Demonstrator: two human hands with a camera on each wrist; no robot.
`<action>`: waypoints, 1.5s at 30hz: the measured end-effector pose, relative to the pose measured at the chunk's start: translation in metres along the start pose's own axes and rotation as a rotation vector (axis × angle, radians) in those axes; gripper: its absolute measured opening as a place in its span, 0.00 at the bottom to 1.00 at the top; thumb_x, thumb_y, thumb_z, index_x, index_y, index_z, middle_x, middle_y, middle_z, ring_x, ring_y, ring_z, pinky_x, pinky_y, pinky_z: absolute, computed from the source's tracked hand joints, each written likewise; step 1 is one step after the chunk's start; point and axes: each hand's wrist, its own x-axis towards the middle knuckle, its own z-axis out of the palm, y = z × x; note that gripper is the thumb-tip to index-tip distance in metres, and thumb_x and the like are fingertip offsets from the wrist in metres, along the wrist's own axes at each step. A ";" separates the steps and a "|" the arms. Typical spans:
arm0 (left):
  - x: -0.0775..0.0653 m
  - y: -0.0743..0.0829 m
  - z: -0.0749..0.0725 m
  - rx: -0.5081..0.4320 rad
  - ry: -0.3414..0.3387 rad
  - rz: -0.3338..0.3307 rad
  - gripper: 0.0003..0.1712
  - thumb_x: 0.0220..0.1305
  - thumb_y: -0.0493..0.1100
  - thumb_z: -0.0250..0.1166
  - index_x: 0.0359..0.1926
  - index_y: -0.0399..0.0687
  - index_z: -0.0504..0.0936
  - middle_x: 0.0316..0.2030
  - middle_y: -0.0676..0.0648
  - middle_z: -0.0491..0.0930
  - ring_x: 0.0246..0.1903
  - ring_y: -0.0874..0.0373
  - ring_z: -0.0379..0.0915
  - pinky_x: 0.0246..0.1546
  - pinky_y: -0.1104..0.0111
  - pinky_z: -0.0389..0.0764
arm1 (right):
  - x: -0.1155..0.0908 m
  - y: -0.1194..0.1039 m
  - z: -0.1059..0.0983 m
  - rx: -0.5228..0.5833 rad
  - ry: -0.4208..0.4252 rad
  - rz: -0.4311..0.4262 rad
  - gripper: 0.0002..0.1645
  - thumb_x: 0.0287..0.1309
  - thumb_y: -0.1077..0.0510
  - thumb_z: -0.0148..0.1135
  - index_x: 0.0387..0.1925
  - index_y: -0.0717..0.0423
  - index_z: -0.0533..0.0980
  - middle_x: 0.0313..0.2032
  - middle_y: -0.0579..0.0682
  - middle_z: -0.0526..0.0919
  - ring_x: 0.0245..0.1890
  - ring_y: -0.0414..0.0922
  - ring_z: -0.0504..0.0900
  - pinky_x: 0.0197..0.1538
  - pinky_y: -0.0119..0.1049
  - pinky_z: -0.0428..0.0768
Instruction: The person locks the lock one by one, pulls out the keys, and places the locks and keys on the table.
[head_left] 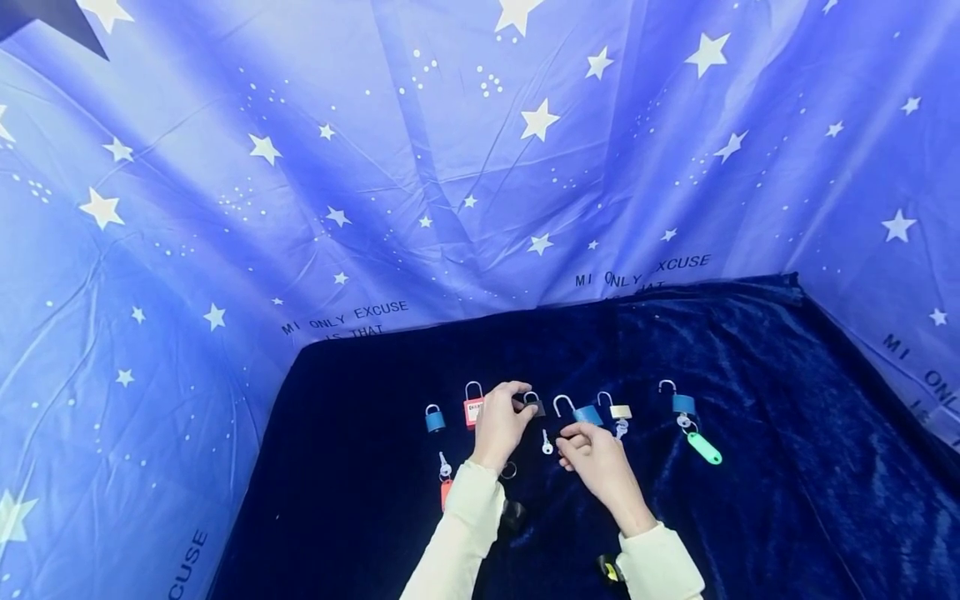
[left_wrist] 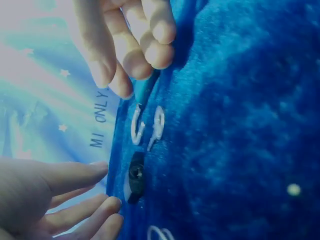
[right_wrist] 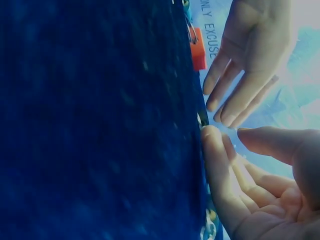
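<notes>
My left hand (head_left: pixel 501 423) is beside a small black padlock (head_left: pixel 534 408), with its fingers extended and apart. In the left wrist view the black padlock (left_wrist: pixel 135 182) lies just past those fingertips, its keyhole facing the camera. My right hand (head_left: pixel 600 462) hovers with bent, relaxed fingers near a loose silver key (head_left: pixel 547 446). Nothing shows between its thumb and fingers (right_wrist: pixel 217 165) in the right wrist view. Just beyond it lies a blue padlock (head_left: pixel 588 414) with its shackle open. A red padlock (head_left: pixel 472 412) is partly hidden behind my left hand.
Left stands a small blue padlock (head_left: pixel 435 419), with a key on a red tag (head_left: pixel 446 493) below it. Rightward are a brass padlock (head_left: pixel 621 412) with keys and a blue padlock (head_left: pixel 683 405) with a green tag (head_left: pixel 705 448). Dark blue velvet (head_left: pixel 360 500) covers the table.
</notes>
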 end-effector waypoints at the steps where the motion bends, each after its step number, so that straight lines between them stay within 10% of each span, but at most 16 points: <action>1: 0.001 0.001 0.000 -0.007 -0.003 0.001 0.17 0.53 0.39 0.75 0.46 0.46 0.87 0.38 0.47 0.86 0.33 0.57 0.84 0.32 0.68 0.79 | 0.000 -0.001 -0.002 -0.016 0.015 -0.010 0.09 0.61 0.64 0.65 0.42 0.64 0.81 0.25 0.50 0.86 0.21 0.40 0.84 0.32 0.27 0.79; 18: 0.000 0.011 0.009 -0.169 -0.090 0.013 0.14 0.55 0.36 0.74 0.45 0.41 0.86 0.36 0.45 0.88 0.33 0.57 0.85 0.37 0.73 0.82 | 0.008 0.008 -0.025 -0.178 0.169 -0.100 0.15 0.57 0.62 0.70 0.45 0.64 0.81 0.42 0.57 0.82 0.31 0.42 0.83 0.35 0.29 0.79; 35: -0.007 0.018 0.020 -0.220 -0.195 -0.007 0.16 0.56 0.38 0.74 0.46 0.42 0.85 0.39 0.45 0.88 0.31 0.64 0.84 0.34 0.80 0.79 | 0.011 0.013 -0.029 -0.260 0.108 -0.046 0.25 0.60 0.59 0.68 0.56 0.67 0.76 0.54 0.61 0.75 0.38 0.49 0.85 0.45 0.45 0.80; 45: -0.011 0.023 0.028 -0.244 -0.218 -0.009 0.15 0.57 0.36 0.73 0.46 0.41 0.85 0.39 0.44 0.88 0.31 0.63 0.84 0.31 0.81 0.79 | 0.012 0.017 -0.031 -0.278 0.086 -0.050 0.29 0.57 0.59 0.69 0.58 0.67 0.74 0.51 0.61 0.75 0.32 0.45 0.79 0.35 0.34 0.75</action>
